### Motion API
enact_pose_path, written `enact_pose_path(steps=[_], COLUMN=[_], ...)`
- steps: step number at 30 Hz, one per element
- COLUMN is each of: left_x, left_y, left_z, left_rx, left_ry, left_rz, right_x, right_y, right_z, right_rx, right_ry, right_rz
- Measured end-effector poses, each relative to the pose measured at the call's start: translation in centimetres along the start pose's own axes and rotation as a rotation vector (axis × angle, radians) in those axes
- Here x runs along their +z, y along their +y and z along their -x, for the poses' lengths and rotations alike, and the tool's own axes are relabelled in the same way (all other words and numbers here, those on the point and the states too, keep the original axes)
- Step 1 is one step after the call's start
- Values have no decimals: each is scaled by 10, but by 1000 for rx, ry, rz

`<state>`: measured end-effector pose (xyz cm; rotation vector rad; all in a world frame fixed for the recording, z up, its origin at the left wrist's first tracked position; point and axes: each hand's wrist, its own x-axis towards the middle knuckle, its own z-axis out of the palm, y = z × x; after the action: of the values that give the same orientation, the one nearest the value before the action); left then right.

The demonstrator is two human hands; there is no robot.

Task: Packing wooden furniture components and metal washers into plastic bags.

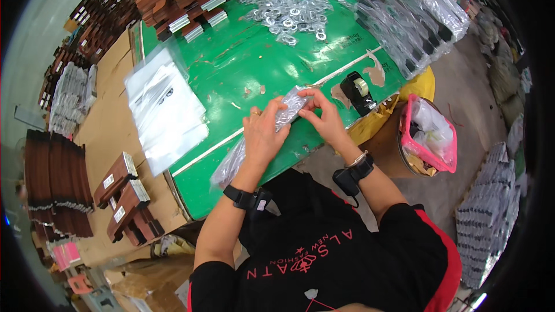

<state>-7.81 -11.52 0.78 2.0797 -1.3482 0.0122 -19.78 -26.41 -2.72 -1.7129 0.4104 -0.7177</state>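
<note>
A long clear plastic bag (231, 162) lies on the green table (231, 63) in front of me, its top end holding metal parts. My left hand (263, 136) presses flat on the bag's middle. My right hand (324, 117) pinches the bag's upper end between fingers and thumb. Both wrists wear black bands.
A stack of clear bags (165, 110) lies left of my hands. Several metal rings (292, 8) are heaped at the far side, beside brown packaged bars (185, 0) and packed bags (416, 17). A black tape dispenser (358, 92) sits right; a pink bin (430, 136) stands beyond the edge.
</note>
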Motion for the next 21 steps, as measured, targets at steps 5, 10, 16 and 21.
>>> enact_pose_path(steps=[5,10,16,21], left_x=[0,-3,-12,-96], left_y=[-6,-9,-30,5], left_z=[-2,-10,0,68], left_rx=[-19,-60,-52,-187], left_ry=[5,-34,-26,7], left_rz=[25,33,65,-433], right_x=[2,-11,13,12], right_y=[-2,-46,-28,-24], right_z=[1,1,-42,-48], right_rx=[-117,-127,-608,-527], right_ry=[71,-41,-422,-469], right_rz=[374,909,861,861])
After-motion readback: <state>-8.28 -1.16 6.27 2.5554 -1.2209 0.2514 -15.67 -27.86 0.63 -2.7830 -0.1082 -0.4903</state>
